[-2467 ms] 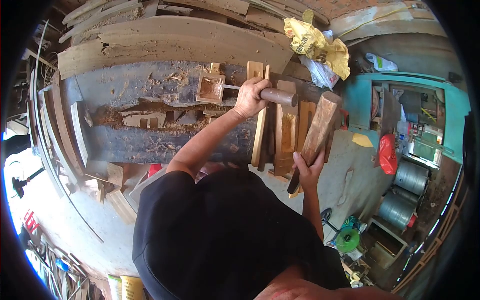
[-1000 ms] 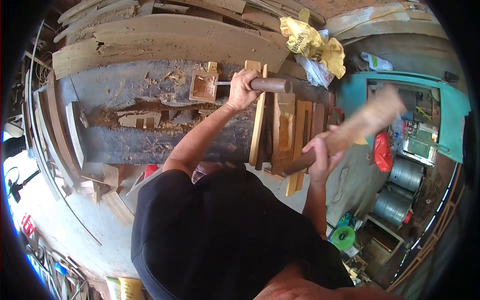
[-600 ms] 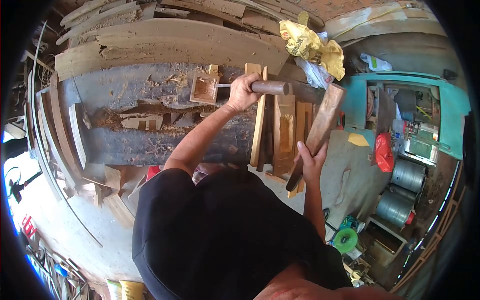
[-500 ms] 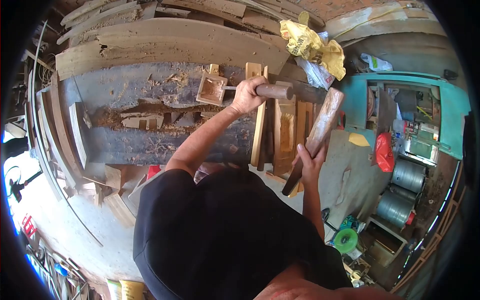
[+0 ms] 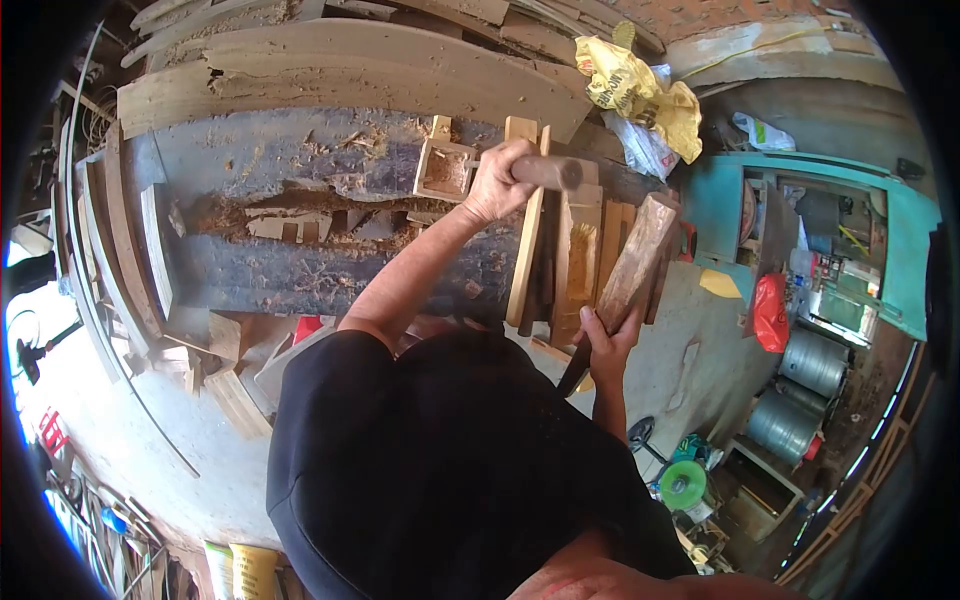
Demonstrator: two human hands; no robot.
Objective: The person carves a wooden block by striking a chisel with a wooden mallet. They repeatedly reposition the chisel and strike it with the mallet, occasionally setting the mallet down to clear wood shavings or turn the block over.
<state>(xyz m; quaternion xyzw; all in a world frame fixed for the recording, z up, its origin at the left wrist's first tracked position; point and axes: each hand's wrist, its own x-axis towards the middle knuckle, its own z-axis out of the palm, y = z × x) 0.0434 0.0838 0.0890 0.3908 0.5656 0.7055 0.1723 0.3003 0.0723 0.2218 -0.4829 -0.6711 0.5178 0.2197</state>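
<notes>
My left hand [image 5: 500,182] is wrapped around a chisel with a thick round wooden handle [image 5: 552,172]. Its thin metal shank reaches left into a small square wooden box [image 5: 424,170], whose hollow has a rough, chipped floor. The box rests on the dark, worn workbench [image 5: 390,270]. To the right, my right hand [image 5: 610,345] grips a heavy wooden mallet [image 5: 640,245] by its narrower, darker end. The mallet's broad end points up and away from me, a short way right of the chisel handle.
Several wooden strips and blocks [image 5: 580,240] lie across the bench's right end. Wood chips fill a long split [image 5: 330,225] in the bench top. Long boards [image 5: 330,70] line the far side, near a yellow bag [image 5: 640,95]. A teal cabinet [image 5: 905,215] stands at right.
The mallet and my right hand have moved slightly lower and toward me. My left hand stays on the chisel at the box, less of the shank showing. The whole view has shifted a little.
</notes>
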